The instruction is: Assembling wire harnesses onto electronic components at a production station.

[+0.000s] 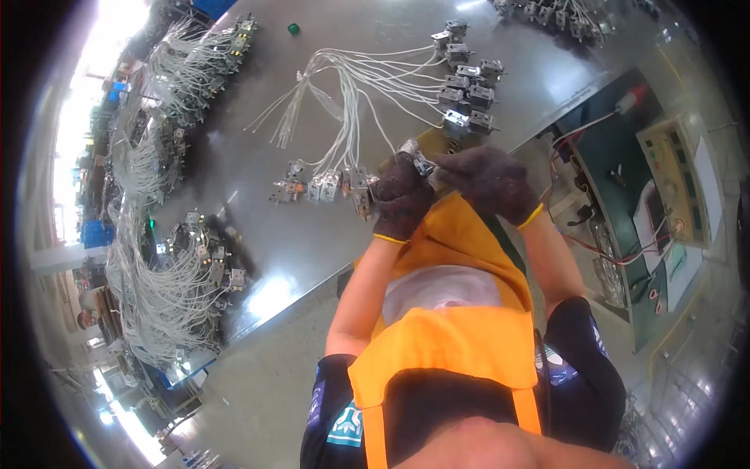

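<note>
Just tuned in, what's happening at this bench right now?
A person in dark knit gloves holds a small metal component between the left hand and right hand, at the near edge of a grey table. A row of similar parts with white wires lies beside the left hand. A second cluster sits farther back, and a test instrument stands to the right.
</note>
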### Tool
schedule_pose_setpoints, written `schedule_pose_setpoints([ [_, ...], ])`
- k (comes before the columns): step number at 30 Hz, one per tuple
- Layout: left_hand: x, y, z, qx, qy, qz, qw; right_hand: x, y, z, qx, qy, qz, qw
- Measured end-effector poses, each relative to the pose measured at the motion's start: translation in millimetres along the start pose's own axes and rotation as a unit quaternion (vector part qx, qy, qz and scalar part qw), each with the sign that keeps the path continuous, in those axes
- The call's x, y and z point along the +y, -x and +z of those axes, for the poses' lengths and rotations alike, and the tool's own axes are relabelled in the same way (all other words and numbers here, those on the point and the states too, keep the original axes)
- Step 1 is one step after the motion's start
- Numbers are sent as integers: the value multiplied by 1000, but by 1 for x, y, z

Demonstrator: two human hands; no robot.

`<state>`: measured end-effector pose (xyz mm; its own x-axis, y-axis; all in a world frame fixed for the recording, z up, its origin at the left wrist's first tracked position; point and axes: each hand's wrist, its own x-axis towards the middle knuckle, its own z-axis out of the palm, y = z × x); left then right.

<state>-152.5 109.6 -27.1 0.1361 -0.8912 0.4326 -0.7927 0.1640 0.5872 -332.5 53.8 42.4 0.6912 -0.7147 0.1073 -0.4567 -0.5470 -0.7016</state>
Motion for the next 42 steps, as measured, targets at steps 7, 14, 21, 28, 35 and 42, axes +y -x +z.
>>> schedule_pose_setpoints([
  [7,-21,2,16,-54,79,-35,995,-30,-28,-2,-140,231,50,961],
  [14,-13,0,13,-60,61,-34,996,-22,-13,24,-103,252,65,960],
  [21,36,5,-48,34,-24,112,993,-5,-3,13,50,73,-38,995],
  [28,-16,-1,-101,-125,-145,66,979,-17,-9,35,-197,-263,274,904],
  [35,-21,-25,-126,-106,12,-53,993,6,-30,151,69,-132,-44,988],
  [42,-13,0,-55,-10,366,-264,892,-29,-30,70,-222,-256,150,929],
])
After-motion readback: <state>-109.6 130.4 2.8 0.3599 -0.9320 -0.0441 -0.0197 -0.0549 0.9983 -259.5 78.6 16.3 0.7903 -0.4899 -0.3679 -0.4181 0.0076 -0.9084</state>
